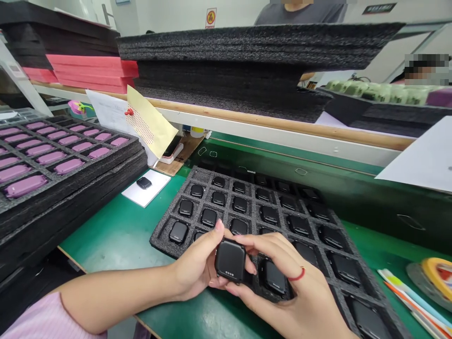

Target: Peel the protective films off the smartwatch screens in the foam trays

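A black smartwatch body (230,260) without straps is held up between both hands, its flat face with a row of small metal contacts turned toward me. My left hand (197,263) closes on its left side, thumb along the upper edge. From the right, the fingers and thumb of my right hand (286,278) grip its top and lower edges; a red thread ring circles one finger. Beneath the hands lies a black foam tray (208,176) with square pockets, most holding similar black watch bodies (269,214). My hands hide part of its front.
At left stands a stack of foam trays (88,181) with purple pieces (68,165). One black piece (144,182) rests on a white pad (151,193). Yellow tape (438,278) and pens (413,301) lie at right. Foam sheets (219,75) fill the shelf; a person (303,14) is behind.
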A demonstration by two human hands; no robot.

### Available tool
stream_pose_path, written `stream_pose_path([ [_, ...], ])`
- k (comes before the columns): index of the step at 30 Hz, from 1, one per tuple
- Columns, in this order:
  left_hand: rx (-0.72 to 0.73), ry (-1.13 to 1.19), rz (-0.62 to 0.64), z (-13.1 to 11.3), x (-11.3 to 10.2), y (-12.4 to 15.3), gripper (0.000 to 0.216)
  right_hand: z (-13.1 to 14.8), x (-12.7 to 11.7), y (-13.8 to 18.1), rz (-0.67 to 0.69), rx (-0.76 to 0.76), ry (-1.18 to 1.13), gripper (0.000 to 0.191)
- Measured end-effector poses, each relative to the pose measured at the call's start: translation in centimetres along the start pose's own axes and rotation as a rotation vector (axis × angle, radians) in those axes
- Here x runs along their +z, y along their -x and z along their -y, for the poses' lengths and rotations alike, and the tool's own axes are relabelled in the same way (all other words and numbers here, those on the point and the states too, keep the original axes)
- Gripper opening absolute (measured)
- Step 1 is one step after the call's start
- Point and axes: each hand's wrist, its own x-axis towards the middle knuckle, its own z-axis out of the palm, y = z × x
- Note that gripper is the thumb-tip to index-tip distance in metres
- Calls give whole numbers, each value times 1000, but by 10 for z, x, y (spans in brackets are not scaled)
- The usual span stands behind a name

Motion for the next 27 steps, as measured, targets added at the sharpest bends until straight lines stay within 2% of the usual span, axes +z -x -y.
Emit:
stream_pose_path([
  [4, 1, 9, -19, -3, 1, 1, 59, -1, 0, 0, 3, -25, -3, 37],
  [11, -15, 2, -71, -6, 5, 4, 67, -9, -1, -4, 113, -36, -39, 42],
  [15, -6, 58, -167, -3, 4, 4, 75, -21, -2, -9, 73, -67, 59, 41],
  [17, -2, 57, -214, -2, 3, 3, 75, -34, 1, -18, 48, 9, 145, 37],
  [20, -37, -44, -206, 1, 3, 2, 71, -61, 16, -46, 88, 188, 232, 33],
  [24, -18, -344, -89, 5, 2, 0, 70, -92, 57, -96, 219, 285, 359, 35],
  [27, 3, -513, -5, 8, -1, -2, 70, -107, 89, -124, 230, 340, 429, 35],
])
